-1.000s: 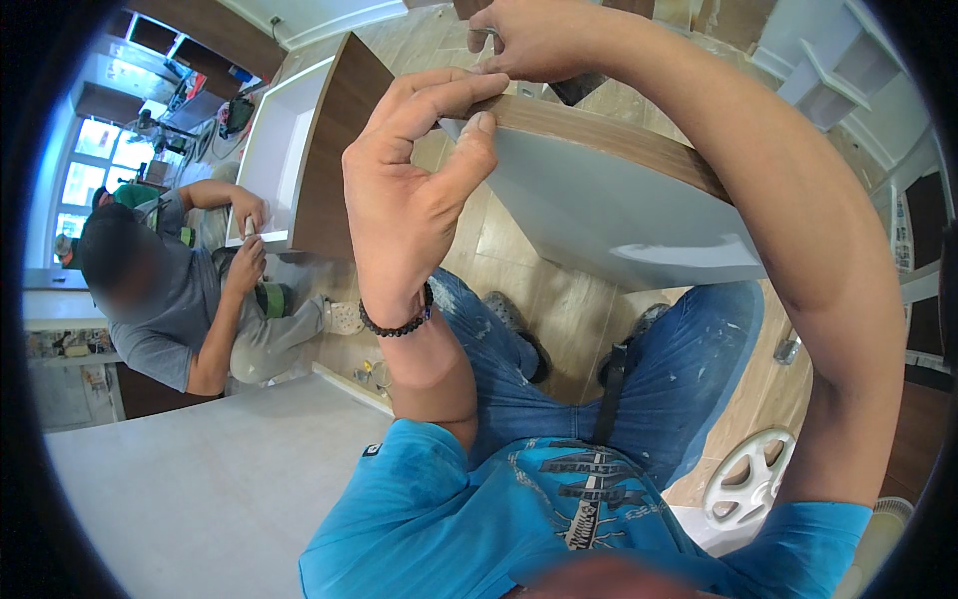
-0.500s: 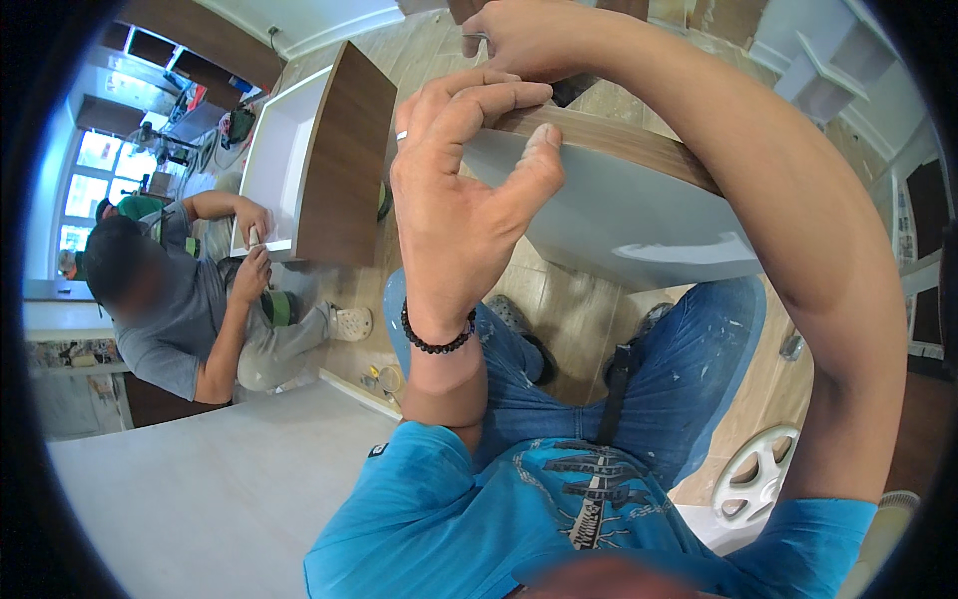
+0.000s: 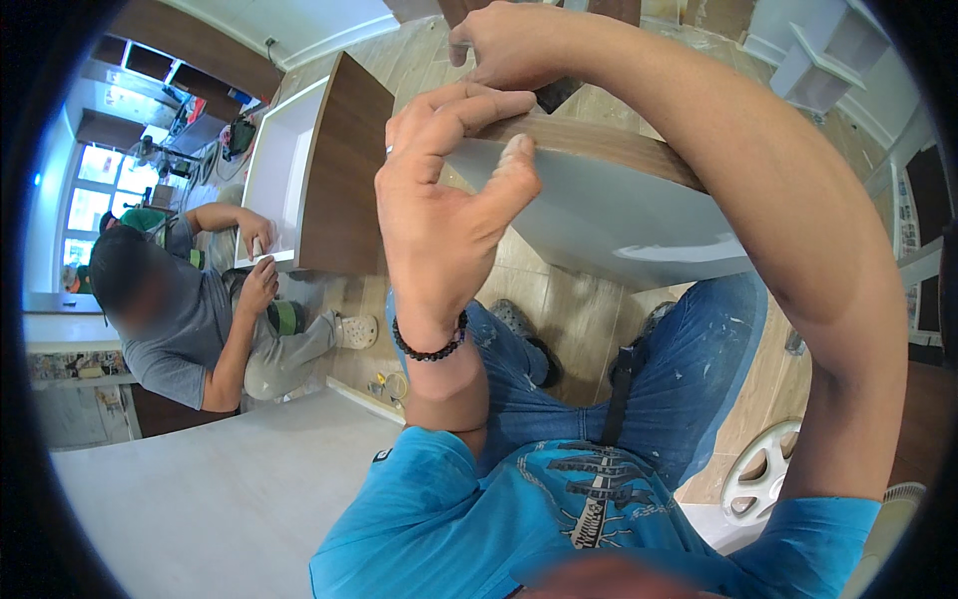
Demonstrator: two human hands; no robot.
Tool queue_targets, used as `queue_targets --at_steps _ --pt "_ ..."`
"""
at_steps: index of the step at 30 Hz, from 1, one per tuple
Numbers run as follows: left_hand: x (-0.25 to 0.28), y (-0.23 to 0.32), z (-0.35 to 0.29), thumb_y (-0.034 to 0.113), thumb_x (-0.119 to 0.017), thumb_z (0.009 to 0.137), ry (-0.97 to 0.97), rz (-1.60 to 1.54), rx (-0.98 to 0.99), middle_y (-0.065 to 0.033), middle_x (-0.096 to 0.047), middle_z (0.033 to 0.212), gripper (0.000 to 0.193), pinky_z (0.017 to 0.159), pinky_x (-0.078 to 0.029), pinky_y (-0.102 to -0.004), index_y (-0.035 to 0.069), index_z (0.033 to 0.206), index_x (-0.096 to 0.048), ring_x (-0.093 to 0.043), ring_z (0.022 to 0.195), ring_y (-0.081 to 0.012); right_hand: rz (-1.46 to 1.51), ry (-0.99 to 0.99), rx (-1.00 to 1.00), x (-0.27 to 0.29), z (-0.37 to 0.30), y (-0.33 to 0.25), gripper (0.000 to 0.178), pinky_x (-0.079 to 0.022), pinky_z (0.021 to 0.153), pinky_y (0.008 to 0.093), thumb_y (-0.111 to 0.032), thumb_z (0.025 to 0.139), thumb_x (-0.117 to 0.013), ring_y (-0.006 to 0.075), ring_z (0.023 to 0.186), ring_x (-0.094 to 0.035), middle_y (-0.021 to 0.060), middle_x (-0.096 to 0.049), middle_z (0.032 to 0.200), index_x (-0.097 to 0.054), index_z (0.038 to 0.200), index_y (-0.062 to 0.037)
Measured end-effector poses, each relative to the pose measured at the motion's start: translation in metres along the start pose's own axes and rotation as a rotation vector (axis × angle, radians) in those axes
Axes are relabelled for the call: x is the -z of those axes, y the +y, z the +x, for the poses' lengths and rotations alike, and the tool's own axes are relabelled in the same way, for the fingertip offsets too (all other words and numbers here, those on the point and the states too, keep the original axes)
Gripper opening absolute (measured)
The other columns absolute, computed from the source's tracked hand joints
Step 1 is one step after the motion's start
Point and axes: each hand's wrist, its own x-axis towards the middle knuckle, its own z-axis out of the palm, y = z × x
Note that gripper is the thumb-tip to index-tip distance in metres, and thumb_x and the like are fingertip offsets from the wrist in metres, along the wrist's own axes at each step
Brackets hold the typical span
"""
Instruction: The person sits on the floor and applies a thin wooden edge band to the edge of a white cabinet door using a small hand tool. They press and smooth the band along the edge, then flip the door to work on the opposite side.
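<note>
In front of my knees stands a box-like cabinet piece (image 3: 609, 205) with a pale grey face and a wood-grain top edge. My left hand (image 3: 434, 190), with a ring and a dark bead bracelet, grips its left corner; the fingers lie over the edge and the thumb rests on the near side. My right arm reaches across above the piece. Beyond the far edge, my right hand (image 3: 514, 45) has curled fingers; whatever they hold is hidden. A small dark object (image 3: 556, 95) shows just under that hand.
At left, a co-worker (image 3: 180, 309) sits with both hands at the white rim of a brown drawer box (image 3: 344, 170). A pale board (image 3: 220, 499) fills the lower left. A white spoked wheel-like part (image 3: 760, 474) lies at lower right. White shelving (image 3: 823, 60) stands far right.
The cabinet piece's left corner and my left hand have shifted slightly left. My right hand keeps nearly the same place. The view has moved a little, and the co-worker's hands remain at the drawer rim.
</note>
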Motion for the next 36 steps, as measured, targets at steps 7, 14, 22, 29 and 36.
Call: queue_targets --at_steps 7,14,22,29,36 --pt "-0.005 0.006 -0.003 0.001 -0.077 0.083 0.011 0.054 -0.031 -0.0102 -0.068 0.115 0.029 0.100 -0.046 -0.0317 0.001 0.112 -0.076 -0.062 0.111 -0.0196 -0.066 0.034 0.008 -0.011 0.014 -0.001 0.049 -0.056 0.094 0.0442 -0.037 0.085 -0.074 0.0356 0.110 -0.071 0.0202 -0.073 0.119 -0.073 0.124 -0.0071" --pt "-0.012 0.005 -0.003 0.006 -0.079 0.073 0.069 0.020 -0.012 -0.0102 -0.070 0.110 0.032 0.099 -0.046 -0.0389 0.006 0.105 -0.078 -0.057 0.113 -0.0279 -0.089 0.060 0.015 -0.022 0.024 0.005 0.045 -0.058 0.091 0.0465 -0.033 0.079 -0.074 0.0316 0.109 -0.072 0.0138 -0.075 0.117 -0.076 0.118 -0.0112" --pt "-0.009 0.004 -0.003 0.007 -0.080 0.075 0.057 -0.044 0.026 -0.0102 -0.070 0.111 0.031 0.101 -0.046 -0.0392 0.006 0.106 -0.078 -0.057 0.116 -0.0282 -0.058 0.084 -0.002 -0.021 0.019 0.003 0.047 -0.058 0.090 0.0464 -0.035 0.077 -0.076 0.0324 0.107 -0.073 0.0144 -0.076 0.117 -0.076 0.117 -0.0104" --pt "-0.007 0.000 -0.002 0.009 -0.082 0.075 0.043 -0.068 0.042 -0.0093 -0.070 0.111 0.032 0.105 -0.044 -0.0416 0.007 0.106 -0.078 -0.056 0.119 -0.0300 -0.044 0.045 0.010 -0.015 0.014 0.003 0.055 -0.057 0.091 0.0465 -0.043 0.081 -0.076 0.0347 0.105 -0.072 0.0174 -0.076 0.112 -0.072 0.123 -0.0077" --pt "-0.015 0.009 -0.003 0.009 -0.081 0.074 0.061 0.136 -0.064 -0.0093 -0.071 0.112 0.031 0.109 -0.042 -0.0446 0.008 0.105 -0.077 -0.056 0.120 -0.0319 -0.040 0.020 0.010 -0.014 0.012 0.001 0.059 -0.057 0.090 0.0458 -0.046 0.082 -0.075 0.0356 0.104 -0.072 0.0186 -0.076 0.109 -0.069 0.126 -0.0065"
